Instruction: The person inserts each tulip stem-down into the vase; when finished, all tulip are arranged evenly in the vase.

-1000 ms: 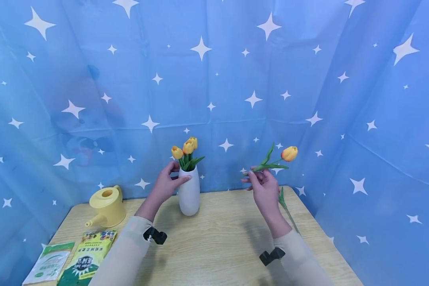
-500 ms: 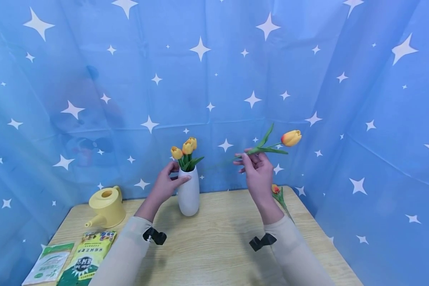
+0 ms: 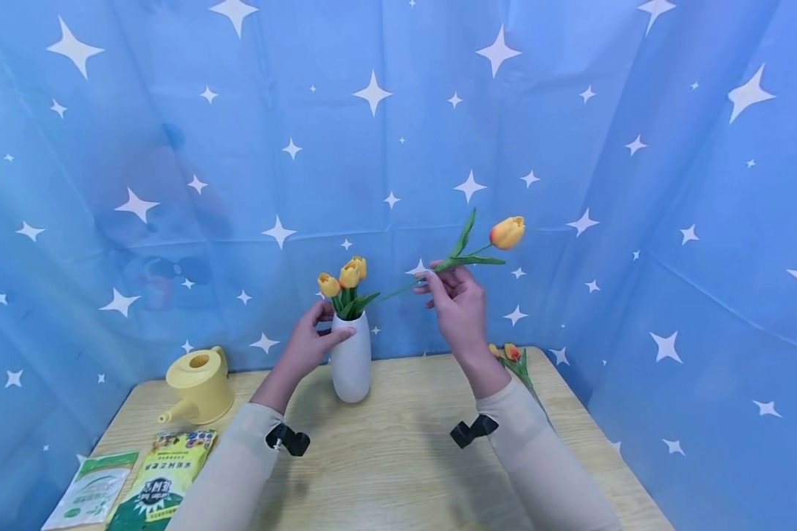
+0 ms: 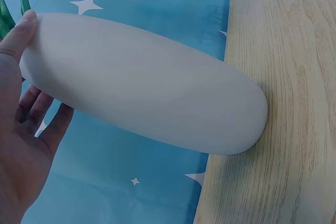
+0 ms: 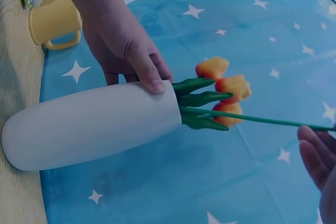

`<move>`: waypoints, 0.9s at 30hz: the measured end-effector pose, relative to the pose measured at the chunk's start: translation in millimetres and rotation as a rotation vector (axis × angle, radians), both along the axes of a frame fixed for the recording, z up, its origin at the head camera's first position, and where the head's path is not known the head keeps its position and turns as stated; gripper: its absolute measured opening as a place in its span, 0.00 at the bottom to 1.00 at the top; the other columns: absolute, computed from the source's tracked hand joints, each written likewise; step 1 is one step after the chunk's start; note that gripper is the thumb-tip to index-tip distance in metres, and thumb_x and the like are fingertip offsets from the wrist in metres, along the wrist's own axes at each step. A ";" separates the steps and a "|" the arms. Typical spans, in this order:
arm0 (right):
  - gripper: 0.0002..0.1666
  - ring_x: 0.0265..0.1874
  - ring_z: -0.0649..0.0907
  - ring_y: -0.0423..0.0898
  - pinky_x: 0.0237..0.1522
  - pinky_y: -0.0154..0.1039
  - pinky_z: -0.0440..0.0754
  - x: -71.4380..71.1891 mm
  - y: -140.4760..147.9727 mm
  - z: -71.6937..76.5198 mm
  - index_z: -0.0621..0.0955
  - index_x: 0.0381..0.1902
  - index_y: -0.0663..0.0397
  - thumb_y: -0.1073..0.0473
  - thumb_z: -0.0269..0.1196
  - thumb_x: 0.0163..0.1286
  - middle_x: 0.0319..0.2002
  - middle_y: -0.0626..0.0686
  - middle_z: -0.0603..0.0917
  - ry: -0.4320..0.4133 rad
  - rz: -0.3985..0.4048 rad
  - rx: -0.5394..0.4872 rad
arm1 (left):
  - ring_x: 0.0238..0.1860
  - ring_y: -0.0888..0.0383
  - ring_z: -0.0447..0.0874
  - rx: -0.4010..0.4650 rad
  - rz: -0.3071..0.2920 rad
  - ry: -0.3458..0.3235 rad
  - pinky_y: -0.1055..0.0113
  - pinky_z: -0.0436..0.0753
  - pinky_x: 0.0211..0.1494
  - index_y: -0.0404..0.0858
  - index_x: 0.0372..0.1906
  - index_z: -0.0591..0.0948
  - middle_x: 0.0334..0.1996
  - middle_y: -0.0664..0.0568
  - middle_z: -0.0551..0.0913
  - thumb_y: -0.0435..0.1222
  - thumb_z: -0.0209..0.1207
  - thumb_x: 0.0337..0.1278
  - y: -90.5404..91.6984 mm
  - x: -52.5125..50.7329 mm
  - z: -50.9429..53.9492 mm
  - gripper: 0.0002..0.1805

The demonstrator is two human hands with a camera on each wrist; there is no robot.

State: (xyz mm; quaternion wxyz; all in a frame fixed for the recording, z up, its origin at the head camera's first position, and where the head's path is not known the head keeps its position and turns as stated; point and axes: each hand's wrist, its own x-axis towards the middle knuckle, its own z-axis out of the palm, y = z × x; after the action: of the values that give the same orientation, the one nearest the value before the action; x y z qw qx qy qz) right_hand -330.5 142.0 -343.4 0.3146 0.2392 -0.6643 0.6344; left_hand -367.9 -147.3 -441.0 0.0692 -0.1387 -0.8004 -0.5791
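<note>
A white vase (image 3: pixel 351 365) stands upright on the table, holding several yellow tulips (image 3: pixel 349 275) with green leaves. My left hand (image 3: pixel 308 341) grips the vase near its mouth, thumb in front and fingers behind. To the right and higher, my right hand (image 3: pixel 463 306) pinches the stem of another yellow tulip (image 3: pixel 508 233), whose bloom points up and right. Its long green stem (image 5: pixel 262 121) slants down left toward the vase mouth. In the right wrist view the stem's tip meets the leaves at the rim; whether it is inside, I cannot tell.
More tulips (image 3: pixel 513 354) lie on the wooden table (image 3: pixel 385 457) at the right, partly behind my right forearm. A yellow watering can (image 3: pixel 202 387) stands at the left, with a green-yellow bag (image 3: pixel 162 479) and a white-green packet (image 3: pixel 93 490) before it. A starry blue curtain (image 3: pixel 398 169) hangs behind.
My right hand has moved up and left with the tulip, bringing its stem toward the vase mouth. More of the tulips lying at the right now shows. My left hand and the vase stay put.
</note>
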 end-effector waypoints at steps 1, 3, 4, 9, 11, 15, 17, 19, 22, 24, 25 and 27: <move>0.12 0.38 0.94 0.54 0.34 0.46 0.92 -1.2 -1.6 0.7 0.85 0.57 0.61 0.59 0.68 0.84 0.46 0.61 0.94 -0.008 0.000 0.015 | 0.70 0.38 0.81 -0.002 0.002 -0.001 0.37 0.85 0.68 0.45 0.64 0.76 0.64 0.44 0.79 0.58 0.77 0.65 0.1 0.0 -0.2 0.34; 0.11 0.38 0.94 0.55 0.34 0.48 0.92 -3.5 -5.2 2.3 0.85 0.57 0.60 0.59 0.68 0.84 0.46 0.60 0.94 -0.024 0.005 0.050 | 0.70 0.38 0.81 -0.006 0.005 0.000 0.37 0.85 0.68 0.45 0.64 0.76 0.64 0.44 0.79 0.58 0.77 0.65 0.1 0.0 -0.5 0.34; 0.11 0.39 0.94 0.55 0.34 0.47 0.92 -5.0 -7.1 3.0 0.85 0.57 0.59 0.59 0.67 0.84 0.46 0.59 0.94 -0.030 0.007 0.071 | 0.69 0.38 0.81 -0.005 0.006 0.001 0.38 0.85 0.68 0.45 0.64 0.76 0.63 0.44 0.79 0.58 0.77 0.65 0.1 0.0 -0.5 0.34; 0.09 0.40 0.93 0.52 0.35 0.46 0.92 -12.7 -17.1 4.7 0.85 0.57 0.55 0.59 0.65 0.86 0.47 0.54 0.94 -0.045 0.006 0.191 | 0.69 0.38 0.81 -0.005 0.007 0.006 0.38 0.86 0.67 0.46 0.63 0.76 0.63 0.45 0.80 0.59 0.77 0.64 -0.1 0.2 0.5 0.34; 0.09 0.40 0.93 0.50 0.35 0.44 0.92 -16.4 -20.9 4.1 0.85 0.57 0.54 0.59 0.64 0.86 0.47 0.52 0.94 -0.050 0.003 0.230 | 0.69 0.38 0.81 -0.004 0.006 0.007 0.38 0.86 0.67 0.46 0.62 0.77 0.62 0.45 0.80 0.59 0.77 0.64 -0.2 0.3 0.7 0.33; 0.08 0.39 0.93 0.49 0.33 0.41 0.91 -22.6 -28.2 2.6 0.85 0.56 0.54 0.59 0.64 0.86 0.46 0.52 0.94 -0.061 -0.001 0.263 | 0.69 0.38 0.81 -0.004 0.005 0.006 0.37 0.85 0.68 0.46 0.62 0.77 0.63 0.45 0.80 0.58 0.77 0.65 -0.2 0.4 0.8 0.33; 0.07 0.38 0.93 0.49 0.32 0.41 0.91 -24.8 -31.6 2.0 0.85 0.55 0.54 0.59 0.65 0.85 0.45 0.53 0.93 -0.070 -0.006 0.266 | 0.69 0.38 0.81 -0.005 0.005 0.005 0.37 0.85 0.68 0.46 0.63 0.77 0.63 0.45 0.80 0.58 0.77 0.65 0.0 0.3 0.9 0.33; 0.08 0.37 0.92 0.51 0.31 0.40 0.91 -26.5 -35.1 1.1 0.86 0.54 0.54 0.58 0.66 0.85 0.42 0.53 0.93 -0.083 -0.017 0.274 | 0.69 0.38 0.81 -0.009 0.008 0.001 0.37 0.85 0.68 0.46 0.63 0.77 0.63 0.45 0.80 0.58 0.77 0.64 0.3 0.3 0.9 0.34; 0.09 0.35 0.91 0.52 0.30 0.39 0.89 -27.7 -40.2 -0.6 0.87 0.54 0.55 0.57 0.67 0.84 0.38 0.54 0.92 -0.105 -0.037 0.297 | 0.70 0.38 0.81 -0.010 0.008 -0.004 0.37 0.85 0.69 0.46 0.63 0.76 0.64 0.45 0.79 0.59 0.77 0.64 0.7 0.3 0.9 0.34; 0.09 0.35 0.91 0.54 0.29 0.38 0.87 -28.7 -43.3 -3.0 0.87 0.54 0.56 0.58 0.67 0.84 0.36 0.56 0.91 -0.116 -0.044 0.318 | 0.70 0.38 0.80 -0.007 0.006 -0.002 0.37 0.84 0.69 0.46 0.63 0.76 0.64 0.45 0.79 0.59 0.77 0.64 0.9 0.1 1.2 0.35; 0.09 0.34 0.90 0.54 0.28 0.38 0.86 -28.9 -44.8 -4.6 0.87 0.54 0.57 0.58 0.67 0.84 0.35 0.56 0.91 -0.122 -0.043 0.329 | 0.70 0.38 0.80 -0.004 0.005 0.000 0.37 0.84 0.69 0.46 0.63 0.77 0.64 0.45 0.79 0.59 0.77 0.64 0.8 0.1 1.1 0.34; 0.10 0.35 0.90 0.55 0.27 0.40 0.85 -29.7 -47.4 -8.6 0.86 0.56 0.57 0.59 0.67 0.84 0.36 0.59 0.91 -0.130 -0.037 0.350 | 0.69 0.38 0.81 -0.001 0.005 0.005 0.37 0.84 0.68 0.46 0.63 0.77 0.63 0.45 0.80 0.59 0.77 0.64 0.5 0.2 1.0 0.34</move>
State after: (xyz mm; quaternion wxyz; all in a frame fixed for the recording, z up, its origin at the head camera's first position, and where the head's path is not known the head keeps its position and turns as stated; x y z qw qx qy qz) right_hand -360.3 94.5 -352.0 0.2362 0.2363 -0.7877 0.5175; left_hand -367.8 -146.8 -440.1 0.0726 -0.1385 -0.8009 -0.5781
